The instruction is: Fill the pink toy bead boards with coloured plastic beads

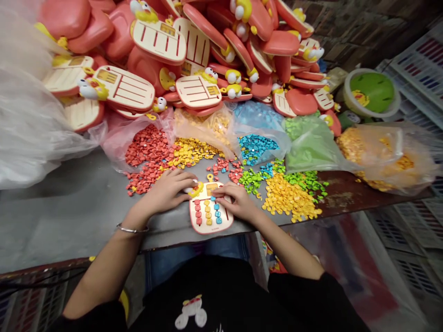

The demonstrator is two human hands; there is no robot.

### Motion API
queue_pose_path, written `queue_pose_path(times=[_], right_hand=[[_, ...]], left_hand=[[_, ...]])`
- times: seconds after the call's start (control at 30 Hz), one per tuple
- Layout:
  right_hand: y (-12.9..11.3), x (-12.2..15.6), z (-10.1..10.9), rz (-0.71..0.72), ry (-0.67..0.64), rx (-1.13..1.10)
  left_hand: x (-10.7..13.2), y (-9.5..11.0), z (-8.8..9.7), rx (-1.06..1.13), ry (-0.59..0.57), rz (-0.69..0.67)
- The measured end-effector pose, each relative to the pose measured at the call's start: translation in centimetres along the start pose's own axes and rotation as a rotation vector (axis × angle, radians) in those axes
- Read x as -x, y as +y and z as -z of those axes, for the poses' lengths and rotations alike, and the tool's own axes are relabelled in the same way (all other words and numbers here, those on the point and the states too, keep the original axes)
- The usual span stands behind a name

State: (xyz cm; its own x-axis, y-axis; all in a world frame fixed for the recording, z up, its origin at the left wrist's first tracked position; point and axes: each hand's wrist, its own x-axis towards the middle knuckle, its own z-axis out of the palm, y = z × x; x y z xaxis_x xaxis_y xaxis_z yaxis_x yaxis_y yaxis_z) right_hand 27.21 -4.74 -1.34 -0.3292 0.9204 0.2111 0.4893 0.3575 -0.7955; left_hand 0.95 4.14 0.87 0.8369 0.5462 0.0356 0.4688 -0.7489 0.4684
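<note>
A cream toy board with a red rim lies on the table edge in front of me. Small red beads, yellow beads and blue beads sit in columns along its slots. My left hand has thumb and fingers closed around the yellow figure head at the board's upper left. Over the upper right side, my right hand pinches a small blue bead at the top of a slot; its fingertips partly cover the board.
Loose red pieces, yellow pieces and green pieces lie beyond and right of the board. Open plastic bags of coloured pieces stand behind, including a green bag. A high heap of red-backed boards rises at the back.
</note>
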Motion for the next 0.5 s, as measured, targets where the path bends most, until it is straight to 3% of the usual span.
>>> queue_pose_path(times=[0.1,0.2,0.27,0.4,0.5], right_hand=[[0.3,0.7,2.0,-0.055,0.105,0.007],[1.4,1.3,3.9,-0.108,0.3,0.255],[2.4,1.1,4.5,-0.12,0.256,0.443],[3.5,0.3,4.4,-0.13,0.041,0.63],[3.3,0.3,4.3,-0.12,0.089,0.554]], left_hand=[[0.0,0.0,0.0,-0.008,-0.003,-0.008],[0.0,-0.1,-0.1,-0.006,-0.001,-0.01],[0.0,-0.1,-0.1,-0.001,0.0,-0.006],[0.0,-0.1,-0.2,0.009,-0.006,0.004],[0.0,-0.2,-0.2,0.002,-0.008,0.006]])
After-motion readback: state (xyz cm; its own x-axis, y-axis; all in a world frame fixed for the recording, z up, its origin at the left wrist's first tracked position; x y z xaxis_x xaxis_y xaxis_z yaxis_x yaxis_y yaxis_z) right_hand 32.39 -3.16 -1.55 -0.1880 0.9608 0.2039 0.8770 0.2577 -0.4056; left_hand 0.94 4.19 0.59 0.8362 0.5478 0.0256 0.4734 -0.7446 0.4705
